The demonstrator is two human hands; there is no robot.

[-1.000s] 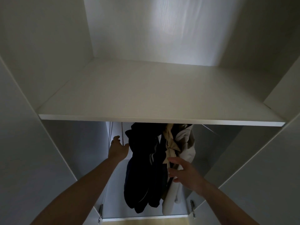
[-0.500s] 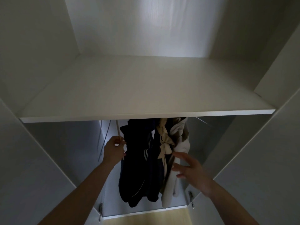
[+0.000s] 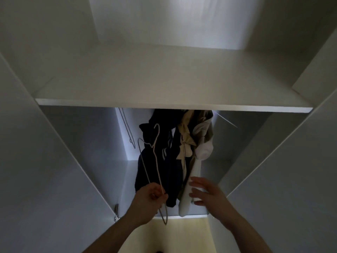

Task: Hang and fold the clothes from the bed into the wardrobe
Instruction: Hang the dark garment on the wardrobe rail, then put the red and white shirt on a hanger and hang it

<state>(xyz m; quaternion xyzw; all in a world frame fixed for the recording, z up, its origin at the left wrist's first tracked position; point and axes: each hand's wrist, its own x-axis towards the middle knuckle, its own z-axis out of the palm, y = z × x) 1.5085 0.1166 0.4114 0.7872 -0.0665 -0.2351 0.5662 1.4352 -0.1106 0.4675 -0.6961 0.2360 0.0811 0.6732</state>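
My left hand point(image 3: 148, 199) grips a thin white wire hanger point(image 3: 154, 159), off the rail, its hook pointing up in front of the hanging clothes. A dark navy garment with white stripes point(image 3: 160, 161) hangs under the wardrobe shelf point(image 3: 164, 105). Right of it hang a beige garment point(image 3: 186, 143) and a white one point(image 3: 197, 161). My right hand point(image 3: 209, 194) is spread, fingers straight, beside the white garment's lower end; I cannot tell whether it touches it. The rail is hidden by the shelf.
Another empty hanger point(image 3: 127, 128) hangs at the left of the compartment. White wardrobe side walls point(image 3: 54, 161) close in both sides, with a door hinge point(image 3: 116, 209) at lower left. Pale wooden floor point(image 3: 182, 234) shows below the wardrobe base.
My left hand has pulled the wire hanger down and toward me, off the rail. My right hand has dropped lower beside the white garment. The view has tilted down slightly.
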